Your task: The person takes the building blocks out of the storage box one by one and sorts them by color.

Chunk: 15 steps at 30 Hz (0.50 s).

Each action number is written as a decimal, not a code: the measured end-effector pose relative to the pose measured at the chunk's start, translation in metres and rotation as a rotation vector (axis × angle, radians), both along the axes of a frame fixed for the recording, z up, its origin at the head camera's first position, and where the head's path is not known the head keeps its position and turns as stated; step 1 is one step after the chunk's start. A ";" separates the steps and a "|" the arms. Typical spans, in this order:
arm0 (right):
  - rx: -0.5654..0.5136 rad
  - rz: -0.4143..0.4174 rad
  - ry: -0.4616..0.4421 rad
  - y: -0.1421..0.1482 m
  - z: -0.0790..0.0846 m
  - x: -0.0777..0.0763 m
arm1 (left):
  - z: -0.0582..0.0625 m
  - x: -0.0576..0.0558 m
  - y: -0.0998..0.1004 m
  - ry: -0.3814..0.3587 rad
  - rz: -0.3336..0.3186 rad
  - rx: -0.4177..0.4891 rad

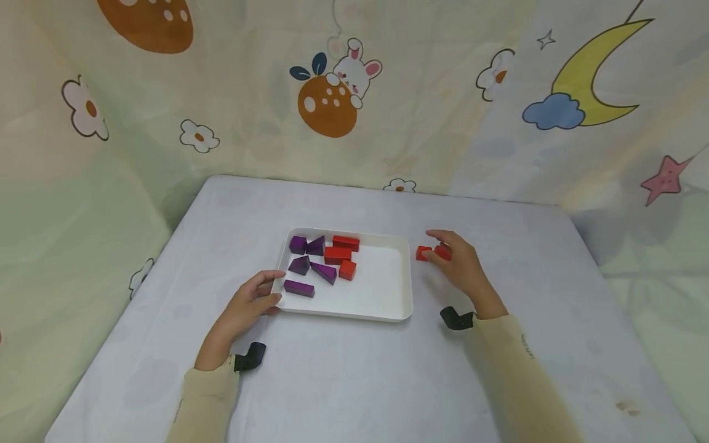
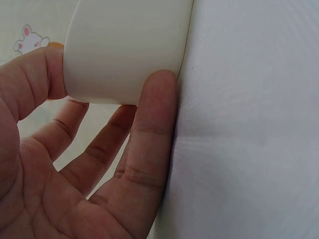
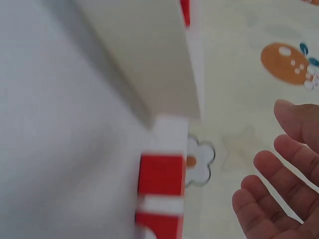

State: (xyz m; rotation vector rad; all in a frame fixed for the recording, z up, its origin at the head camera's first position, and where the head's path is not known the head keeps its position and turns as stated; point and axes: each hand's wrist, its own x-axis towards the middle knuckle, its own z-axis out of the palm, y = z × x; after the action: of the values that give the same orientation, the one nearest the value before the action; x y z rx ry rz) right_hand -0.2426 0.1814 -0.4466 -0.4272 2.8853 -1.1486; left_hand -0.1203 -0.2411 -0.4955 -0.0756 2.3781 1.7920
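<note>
A white tray (image 1: 382, 312) sits on the table, its left end gripped by my left hand (image 1: 252, 306). The left wrist view shows fingers (image 2: 157, 109) against the tray's pale outer wall (image 2: 124, 50). Several purple blocks lie in the tray's left part, among them a long bar (image 1: 299, 288). Beside them are a red bar (image 1: 346, 243), a red oblong block (image 1: 337, 255) and a red cube (image 1: 347, 270). Right of the tray, my right hand (image 1: 456, 261) hovers over two red blocks, one left (image 1: 423, 253) and one right (image 1: 442, 251). Its fingers (image 3: 279, 169) hold nothing in the right wrist view.
A white cloth covers the table (image 1: 343, 381). Patterned fabric (image 1: 249, 80) hangs behind and along the sides. Black wrist mounts (image 1: 457, 319) stick out by both sleeves. The tray's right part shows bare white floor.
</note>
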 end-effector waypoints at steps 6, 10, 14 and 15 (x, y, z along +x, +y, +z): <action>-0.097 0.055 0.017 -0.037 -0.005 0.016 | 0.001 0.000 0.001 -0.001 0.011 -0.019; -0.175 0.078 -0.018 -0.061 -0.011 0.026 | 0.000 0.001 0.001 0.007 0.005 -0.017; -0.233 0.081 -0.083 -0.085 -0.016 0.034 | -0.001 0.001 0.000 0.011 -0.001 -0.007; -0.238 0.080 -0.099 -0.090 -0.017 0.035 | -0.001 0.001 -0.001 0.011 0.000 -0.007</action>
State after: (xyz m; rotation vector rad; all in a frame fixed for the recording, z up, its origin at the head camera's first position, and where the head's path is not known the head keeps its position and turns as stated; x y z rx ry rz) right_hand -0.2073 0.0912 -0.4637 -0.4697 2.6331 -1.4603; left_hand -0.1197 -0.2418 -0.4962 -0.0674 2.3918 1.7886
